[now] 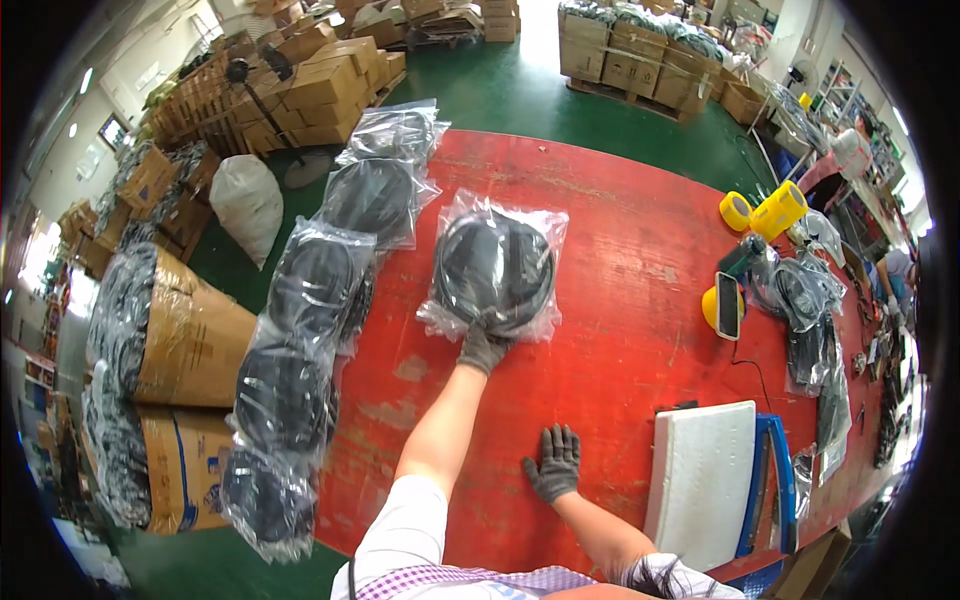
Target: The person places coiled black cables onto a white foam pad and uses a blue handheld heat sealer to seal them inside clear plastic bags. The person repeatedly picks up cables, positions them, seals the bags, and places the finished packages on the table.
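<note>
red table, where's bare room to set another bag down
The red table is bare between the clear bag of coiled black cable and the yellow tape rolls, and around the right hand. The left edge's bag row is crowded.

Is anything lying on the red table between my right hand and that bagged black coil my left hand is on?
Nothing visible. The right hand rests flat on bare red table; only open tabletop separates it from the bagged coil under the left hand.

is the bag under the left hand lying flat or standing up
Lying flat: the clear bag with its black coil rests on the red table, left hand on its near edge.
</note>
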`<state>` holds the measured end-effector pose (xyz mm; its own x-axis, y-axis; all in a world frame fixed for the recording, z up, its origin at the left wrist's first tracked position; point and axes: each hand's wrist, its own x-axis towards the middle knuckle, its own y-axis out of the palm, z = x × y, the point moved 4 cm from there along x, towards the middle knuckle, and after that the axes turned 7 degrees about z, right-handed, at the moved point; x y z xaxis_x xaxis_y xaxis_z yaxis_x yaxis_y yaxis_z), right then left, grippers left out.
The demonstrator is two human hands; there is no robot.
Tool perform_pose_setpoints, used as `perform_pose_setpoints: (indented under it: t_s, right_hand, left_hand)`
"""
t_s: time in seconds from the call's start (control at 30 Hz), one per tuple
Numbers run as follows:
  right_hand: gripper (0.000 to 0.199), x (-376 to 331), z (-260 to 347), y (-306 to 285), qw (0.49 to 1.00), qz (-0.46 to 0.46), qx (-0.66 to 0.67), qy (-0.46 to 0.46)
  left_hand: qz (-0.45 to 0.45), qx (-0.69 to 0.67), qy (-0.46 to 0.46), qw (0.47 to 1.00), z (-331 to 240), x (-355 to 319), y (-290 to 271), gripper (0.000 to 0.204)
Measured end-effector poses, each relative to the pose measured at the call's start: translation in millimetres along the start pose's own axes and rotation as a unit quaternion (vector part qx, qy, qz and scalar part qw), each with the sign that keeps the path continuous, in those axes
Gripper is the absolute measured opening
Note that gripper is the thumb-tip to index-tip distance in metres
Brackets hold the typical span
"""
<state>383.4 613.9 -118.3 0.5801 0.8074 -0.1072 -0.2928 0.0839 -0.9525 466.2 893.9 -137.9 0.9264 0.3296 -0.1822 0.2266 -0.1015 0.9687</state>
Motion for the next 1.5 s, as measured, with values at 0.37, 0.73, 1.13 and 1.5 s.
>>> perform_pose_setpoints:
  t_s: [0.37, 0.73, 1.13, 1.5]
  right_hand:
    - [0.065, 20.5, -3.3, 14.2, 0.999, 0.043, -0.012, 0.013]
    - [0.061, 32.4, -11.0, 19.7, 0.998, 0.053, 0.016, 0.025]
    - [0.059, 4.3, -18.2, 11.4, 0.997, 0.019, 0.072, 0.032]
    - [0.062, -2.9, -1.6, -10.0, 0.994, 0.098, -0.025, 0.032]
  left_hand:
    - [0.000, 0.038, 0.045, 0.998, -156.0, 246.5, 3.3, 0.058]
    - [0.000, 0.108, 0.142, 0.984, -223.6, 366.4, 5.1, 0.055]
    - [0.104, 0.546, 0.094, 0.826, -13.9, 86.1, -9.8, 0.021]
    - [0.336, 0.729, 0.439, 0.403, 53.4, -194.6, 479.3, 0.050]
